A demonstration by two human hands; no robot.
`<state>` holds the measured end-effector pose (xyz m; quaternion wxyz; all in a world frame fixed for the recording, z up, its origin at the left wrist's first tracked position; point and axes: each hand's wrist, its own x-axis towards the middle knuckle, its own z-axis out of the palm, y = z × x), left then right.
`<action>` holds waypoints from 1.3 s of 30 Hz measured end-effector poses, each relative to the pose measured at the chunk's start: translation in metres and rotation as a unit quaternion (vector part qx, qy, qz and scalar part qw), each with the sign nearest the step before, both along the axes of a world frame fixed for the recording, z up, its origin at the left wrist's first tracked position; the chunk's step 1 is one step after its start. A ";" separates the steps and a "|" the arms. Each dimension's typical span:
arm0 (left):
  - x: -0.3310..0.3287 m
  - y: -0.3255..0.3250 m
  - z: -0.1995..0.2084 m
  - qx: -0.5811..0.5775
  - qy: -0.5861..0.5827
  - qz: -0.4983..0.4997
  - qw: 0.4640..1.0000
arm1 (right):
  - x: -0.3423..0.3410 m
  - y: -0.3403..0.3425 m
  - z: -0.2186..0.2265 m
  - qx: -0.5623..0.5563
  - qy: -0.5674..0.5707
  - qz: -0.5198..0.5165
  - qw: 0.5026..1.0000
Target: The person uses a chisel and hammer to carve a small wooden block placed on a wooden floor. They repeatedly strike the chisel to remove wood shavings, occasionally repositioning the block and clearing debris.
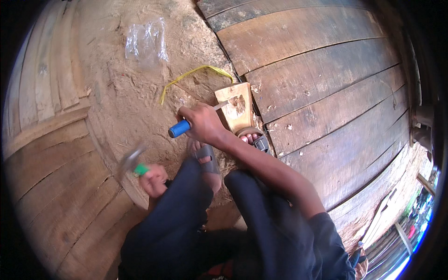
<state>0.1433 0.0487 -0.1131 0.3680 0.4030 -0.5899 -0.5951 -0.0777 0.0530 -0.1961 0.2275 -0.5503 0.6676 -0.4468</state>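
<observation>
My right hand (203,122) is closed round a chisel (179,129) with a blue handle. Its blade points right, and the tip meets a rough hollow cut into a pale wooden block (241,120). My left hand (154,180), low on the left beside my knee, grips a hammer (141,169) with green on its handle. Motion blurs the hammer's metal head. The block lies just beyond my right sandalled foot (252,139), whose toes are at its near end. My left foot (202,156) rests on the ground below my right hand.
Wide wooden planks (322,93) cover the right side, with scattered wood chips. More boards (60,177) lie on the left. A yellow strap (191,72) curls beyond the block, and a clear plastic bag (147,41) lies on the bare earth (107,102).
</observation>
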 end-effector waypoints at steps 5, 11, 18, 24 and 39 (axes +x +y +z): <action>0.008 -0.005 0.002 -0.018 0.030 -0.041 0.999 | 0.001 -0.003 0.001 0.002 0.008 0.009 1.000; -0.001 -0.012 0.000 0.044 -0.152 -0.025 0.987 | 0.001 -0.001 -0.003 0.011 0.029 -0.004 1.000; 0.019 -0.001 -0.020 0.043 -0.167 -0.066 0.983 | 0.009 -0.007 -0.001 0.066 0.061 -0.010 0.996; 0.024 0.004 -0.027 0.014 -0.043 0.056 0.997 | 0.013 -0.008 -0.001 0.049 0.061 -0.029 0.996; 0.011 -0.004 -0.009 -0.060 -0.249 -0.071 0.964 | 0.011 -0.006 -0.002 0.072 0.052 -0.025 0.996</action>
